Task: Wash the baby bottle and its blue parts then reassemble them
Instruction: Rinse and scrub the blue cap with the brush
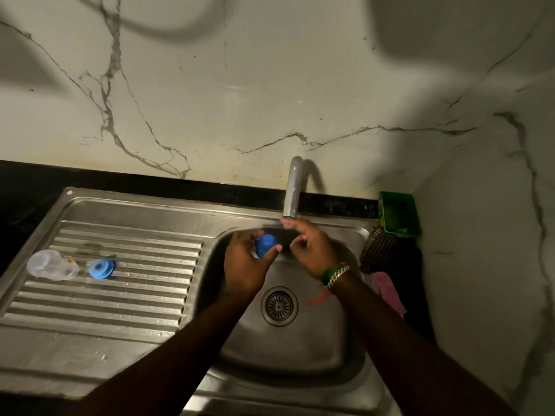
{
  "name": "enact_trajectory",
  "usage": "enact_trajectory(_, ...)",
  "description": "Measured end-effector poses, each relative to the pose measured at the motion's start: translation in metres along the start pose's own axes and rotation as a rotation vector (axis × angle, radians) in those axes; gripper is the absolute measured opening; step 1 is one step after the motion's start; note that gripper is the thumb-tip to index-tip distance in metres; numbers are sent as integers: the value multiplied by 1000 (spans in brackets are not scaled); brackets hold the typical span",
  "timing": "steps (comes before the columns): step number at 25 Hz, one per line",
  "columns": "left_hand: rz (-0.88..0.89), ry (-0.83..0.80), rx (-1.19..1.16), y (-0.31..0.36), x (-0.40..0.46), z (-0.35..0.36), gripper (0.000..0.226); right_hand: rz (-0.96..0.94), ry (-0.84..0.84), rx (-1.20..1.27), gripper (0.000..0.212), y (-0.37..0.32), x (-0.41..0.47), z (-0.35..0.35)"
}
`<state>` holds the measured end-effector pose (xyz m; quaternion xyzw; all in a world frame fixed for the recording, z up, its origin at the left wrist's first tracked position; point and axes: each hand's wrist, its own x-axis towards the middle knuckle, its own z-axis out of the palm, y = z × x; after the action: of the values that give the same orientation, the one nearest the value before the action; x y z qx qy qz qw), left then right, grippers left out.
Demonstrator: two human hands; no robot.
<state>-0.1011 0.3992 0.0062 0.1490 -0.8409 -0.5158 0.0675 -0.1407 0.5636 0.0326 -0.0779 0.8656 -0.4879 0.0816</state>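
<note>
From the head view, everything sat around the sink basin (288, 340); above its far side the left hand (244, 265) grasped the blue cap (265, 245), thumb and curled fingers around it, just below and left of the tap spout (292, 190); the right hand (312, 253) hovered beside the cap, fingers loosely curled and holding nothing, one fingertip close under the spout mouth; whether water ran could not be told. On the ribbed drainboard left of the basin lay the clear baby bottle (52, 264) on its side, and just beside it the blue ring (101, 268), both apart from the hands. Judged from this, the parts were all separated and the cap was the piece in hand for rinsing; whether bottle and ring had been washed could not be told; reassembly had not begun.
</note>
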Motion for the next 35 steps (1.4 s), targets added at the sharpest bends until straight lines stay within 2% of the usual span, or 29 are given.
enact_trajectory(2, 2, -74, -48, 7, -13, -9, 53, -77, -184, 2, 61, -7, -25, 6)
enact_trajectory(5, 55, -187, -233, 11, -28, -25, 65, -193, -245, -84, 57, -19, -41, 8)
enact_trajectory(7, 57, -123, -308, 12, -35, -41, 64, -186, -259, -47, 52, -29, -43, 2)
enact_trajectory(9, 18, -30, -311, 1, -43, -60, 45, -171, -244, 63, 41, -37, -42, -8)
enact_trajectory(11, -26, 64, -166, -27, -53, -83, 31, -156, -185, 9, 21, -28, -46, -8)
enact_trajectory(13, -53, 85, 110, -70, -65, -111, 37, 36, -282, -149, 22, -10, -55, 2)
enact_trajectory(15, -81, 41, 349, -111, -76, -140, 47, 224, -231, -456, 23, 11, -64, 19)
enact_trajectory(16, -87, 21, 433, -128, -80, -157, 51, 261, -148, -523, 28, 3, -69, 26)
enact_trajectory(18, -33, 11, 539, -154, -82, -190, 59, 193, -138, -459, 28, -18, -61, 41)
enact_trajectory(19, 31, 3, 572, -164, -80, -206, 64, 246, -145, -411, 26, -21, -58, 50)
enact_trajectory(21, 156, -31, 644, -184, -76, -234, 70, 312, -166, -467, 27, -39, -53, 80)
enact_trajectory(23, 185, -75, 669, -199, -71, -255, 63, 239, -93, -575, 39, -61, -55, 117)
enact_trajectory(25, 168, -72, 681, -218, -64, -280, 59, 173, -152, -352, 46, -78, -47, 170)
enact_trajectory(28, 127, -36, 737, -243, -52, -321, 66, 76, -181, -277, 41, -109, -21, 247)
enact_trajectory(31, 74, -25, 762, -262, -50, -349, 73, 75, -141, -282, 40, -147, -2, 302)
enact_trajectory(35, 28, -96, 778, -277, -48, -360, 77, 83, -143, -442, 41, -161, 26, 341)
